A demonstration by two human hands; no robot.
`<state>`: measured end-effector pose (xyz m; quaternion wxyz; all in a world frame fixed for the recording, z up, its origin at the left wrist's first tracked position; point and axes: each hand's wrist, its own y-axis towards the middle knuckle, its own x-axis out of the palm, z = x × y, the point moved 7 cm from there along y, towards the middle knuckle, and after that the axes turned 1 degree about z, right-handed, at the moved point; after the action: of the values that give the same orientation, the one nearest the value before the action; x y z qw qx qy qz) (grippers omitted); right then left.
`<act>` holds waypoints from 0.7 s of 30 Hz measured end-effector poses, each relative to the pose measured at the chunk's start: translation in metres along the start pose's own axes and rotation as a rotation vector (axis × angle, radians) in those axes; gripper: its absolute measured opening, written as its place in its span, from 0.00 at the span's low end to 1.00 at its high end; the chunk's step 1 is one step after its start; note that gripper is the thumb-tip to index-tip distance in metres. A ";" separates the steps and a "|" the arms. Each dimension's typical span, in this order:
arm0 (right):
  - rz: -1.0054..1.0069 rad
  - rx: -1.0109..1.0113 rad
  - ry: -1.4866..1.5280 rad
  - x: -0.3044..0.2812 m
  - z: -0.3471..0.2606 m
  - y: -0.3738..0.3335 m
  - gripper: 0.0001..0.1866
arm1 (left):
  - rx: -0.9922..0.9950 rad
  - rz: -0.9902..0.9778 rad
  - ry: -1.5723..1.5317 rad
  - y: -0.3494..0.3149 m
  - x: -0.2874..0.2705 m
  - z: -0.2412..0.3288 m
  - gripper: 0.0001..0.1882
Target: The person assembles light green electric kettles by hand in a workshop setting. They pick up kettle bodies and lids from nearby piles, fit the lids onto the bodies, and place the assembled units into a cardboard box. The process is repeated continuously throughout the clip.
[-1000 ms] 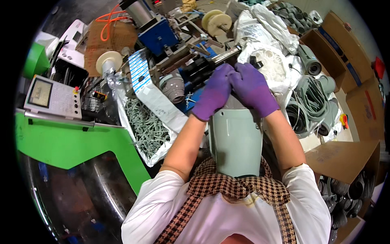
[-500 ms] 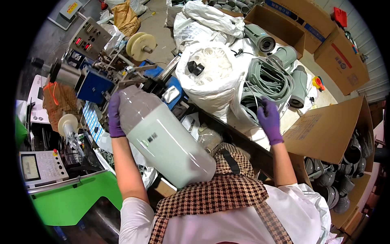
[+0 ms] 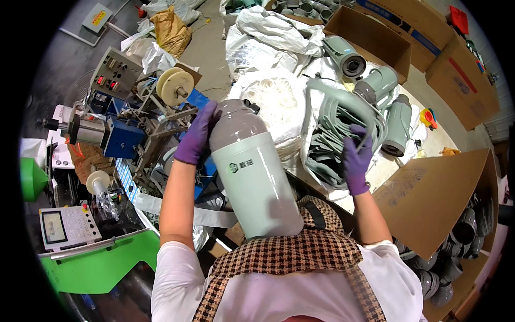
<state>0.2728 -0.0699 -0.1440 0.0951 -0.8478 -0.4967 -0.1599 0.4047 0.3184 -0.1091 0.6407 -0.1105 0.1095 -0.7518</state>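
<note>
A pale green, bottle-shaped canister [image 3: 257, 182] with a grey shoulder leans across my lap, its printed side facing up. My left hand [image 3: 197, 134], in a purple glove, is closed against the canister's shoulder and steadies it. On the right, my purple-gloved right hand [image 3: 358, 161] is at a bundle of grey-green plastic straps [image 3: 330, 155] in a white bag. Its fingers are curled round a strap at the bundle's edge, partly hidden among the loops. One upper loop is smeared by motion.
A white sack of pale rings [image 3: 271, 94] stands ahead. Similar canisters [image 3: 398, 123] lie beyond the straps. An open carton [image 3: 429, 198] of grey parts is at the right. A machine with a blue block [image 3: 124, 137] and a green-edged bench [image 3: 102, 263] occupy the left.
The canister has swung more upright and rightward, with my left hand moving right along with it. My right hand has shifted slightly, and the upper strap loop has lifted and spread leftward.
</note>
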 end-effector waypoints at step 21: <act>-0.979 0.495 0.170 0.242 -0.069 0.007 0.22 | 0.366 -0.106 -0.635 -0.053 -0.003 0.075 0.24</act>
<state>0.3766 0.1011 0.0083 0.2458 -0.4546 -0.8459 -0.1320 0.3782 0.3275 -0.0217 0.6122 -0.2274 -0.2370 -0.7192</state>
